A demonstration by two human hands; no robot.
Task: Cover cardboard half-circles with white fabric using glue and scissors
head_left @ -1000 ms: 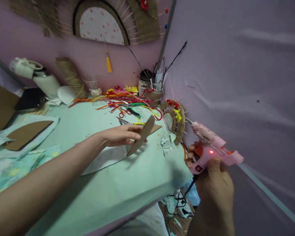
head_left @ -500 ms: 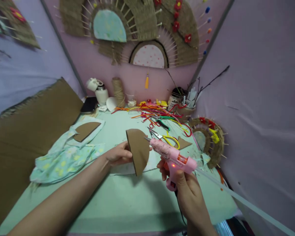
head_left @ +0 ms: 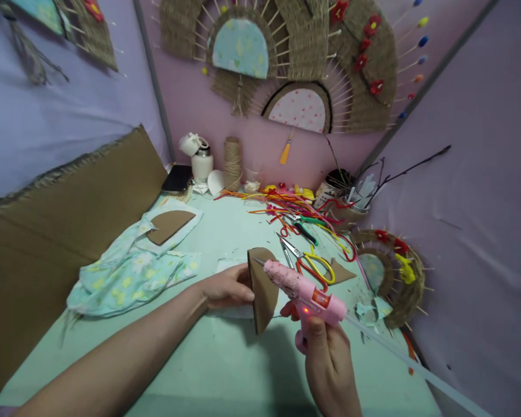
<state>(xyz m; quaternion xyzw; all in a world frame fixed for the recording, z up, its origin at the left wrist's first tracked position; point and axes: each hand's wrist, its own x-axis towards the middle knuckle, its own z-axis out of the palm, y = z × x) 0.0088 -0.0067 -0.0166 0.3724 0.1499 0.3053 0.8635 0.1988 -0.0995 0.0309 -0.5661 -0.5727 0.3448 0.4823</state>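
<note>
My left hand [head_left: 230, 288] grips a half-round piece of brown cardboard [head_left: 264, 295] by its straight edge, holding it tilted up above the table. In my right hand [head_left: 325, 353] is a pink hot glue gun [head_left: 301, 289] with a small orange light lit on its side. A long clear glue stick [head_left: 399, 341] sticks out of its back. The gun's nozzle is at the upper part of the cardboard's face; whether it touches, I cannot tell. White fabric or paper [head_left: 232, 313] lies on the table beneath the cardboard.
Yellow-handled scissors [head_left: 316, 263], pliers [head_left: 306, 229] and colourful pipe cleaners [head_left: 286, 202] lie behind the gun. Left are floral fabric [head_left: 130, 284], another cardboard half-round [head_left: 169, 226] and a large cardboard sheet [head_left: 78, 231]. A woven piece [head_left: 403, 284] leans at right; twine [head_left: 232, 162] stands behind.
The view has swung left, so the background sits further right. The cardboard is turned more edge-on, and the nozzle has come over its face near the upper straight edge.
</note>
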